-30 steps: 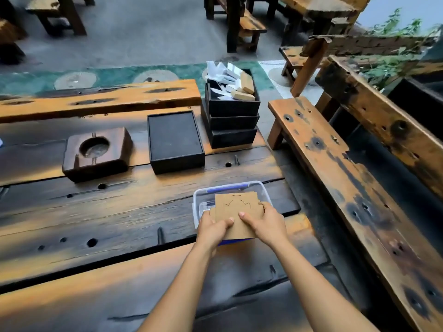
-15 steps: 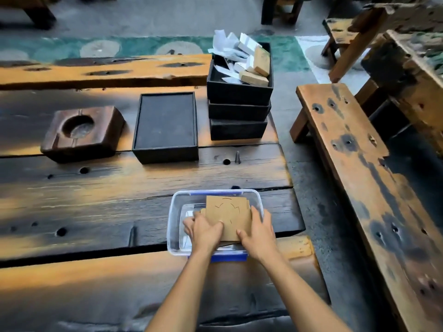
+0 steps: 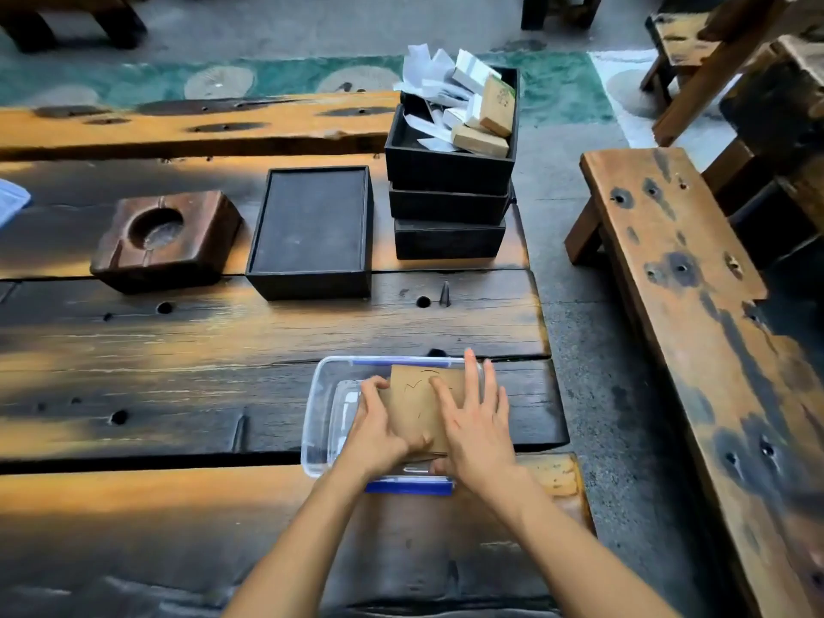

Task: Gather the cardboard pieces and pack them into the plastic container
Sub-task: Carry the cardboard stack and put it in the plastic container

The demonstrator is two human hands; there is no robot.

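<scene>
A clear plastic container (image 3: 322, 394) with blue clips sits near the right end of the wooden table. A stack of brown cardboard pieces (image 3: 417, 403) with cut lines lies inside it, toward its right side. My left hand (image 3: 379, 430) grips the stack's left edge, thumb curled over it. My right hand (image 3: 475, 421) lies flat on top of the stack, fingers spread and pointing away from me, reaching the container's far rim.
A wooden ashtray block (image 3: 165, 238) and a black tray (image 3: 312, 229) stand farther back. Stacked black boxes (image 3: 448, 207) hold white papers and small cartons. A wooden bench (image 3: 695, 332) runs along the right, with a gap between it and the table.
The cardboard stack has gone down from above the container into it. My right hand has flattened out on top of it; my left stays at the left edge.
</scene>
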